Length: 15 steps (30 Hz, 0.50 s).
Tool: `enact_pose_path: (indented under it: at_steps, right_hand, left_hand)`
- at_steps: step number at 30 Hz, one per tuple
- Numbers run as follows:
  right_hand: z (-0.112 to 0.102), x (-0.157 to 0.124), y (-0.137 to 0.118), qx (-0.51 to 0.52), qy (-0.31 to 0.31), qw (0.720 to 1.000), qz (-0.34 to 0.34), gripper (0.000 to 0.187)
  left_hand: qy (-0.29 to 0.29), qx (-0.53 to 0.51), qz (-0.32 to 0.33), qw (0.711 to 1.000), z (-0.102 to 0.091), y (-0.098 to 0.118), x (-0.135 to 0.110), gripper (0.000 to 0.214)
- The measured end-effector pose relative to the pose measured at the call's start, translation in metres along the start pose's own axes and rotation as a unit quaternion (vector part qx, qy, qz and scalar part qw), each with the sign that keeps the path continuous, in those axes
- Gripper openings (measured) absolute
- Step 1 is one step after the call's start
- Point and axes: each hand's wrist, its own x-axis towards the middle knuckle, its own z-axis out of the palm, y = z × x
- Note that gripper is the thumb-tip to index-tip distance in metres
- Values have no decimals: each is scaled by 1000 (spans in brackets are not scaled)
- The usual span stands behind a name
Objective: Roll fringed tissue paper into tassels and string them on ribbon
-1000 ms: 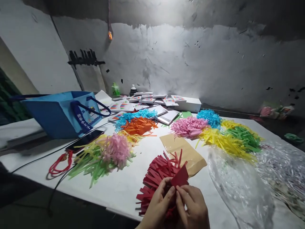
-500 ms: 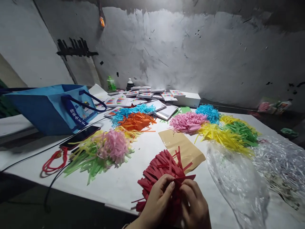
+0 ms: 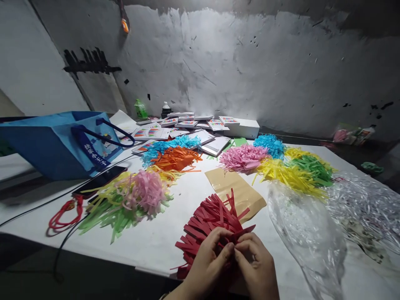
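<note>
Dark red fringed tissue paper [image 3: 209, 218] lies at the table's front edge, its cut strips fanning up and to the left. My left hand [image 3: 212, 260] pinches it with thumb and forefinger. Close beside, my right hand [image 3: 256, 264] is closed on the same paper, thumb tip almost meeting the left thumb. One folded red point sticks out above the right fingers. The lower part of the paper is hidden behind both hands. Just beyond the fringe lies a tan paper envelope [image 3: 236, 196].
Left are pink and green fringes [image 3: 145, 191], a phone [image 3: 100, 181], a red cord [image 3: 65, 214] and a blue gift bag [image 3: 62, 141]. Clear plastic [image 3: 308, 233] lies right, below yellow fringes [image 3: 287, 177]. Flat printed boxes [image 3: 187, 123] are piled by the wall; a black cable crosses the left side.
My thumbs have come closer together on the red paper, and my right thumb now shows at the pinch. The whole view has shifted slightly.
</note>
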Motion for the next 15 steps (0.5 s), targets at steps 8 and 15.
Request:
enact_pose_path:
  at_steps: [8, 15]
  right_hand:
    - [-8, 5, 1, -39, -24, 999, -6, 8]
    - [-4, -7, 8, -199, 9, 963, -179, 16]
  left_hand:
    - [-19, -11, 2, 1000, -2, 6, 8, 27]
    - [-28, -28, -6, 999, 1, -4, 7, 27]
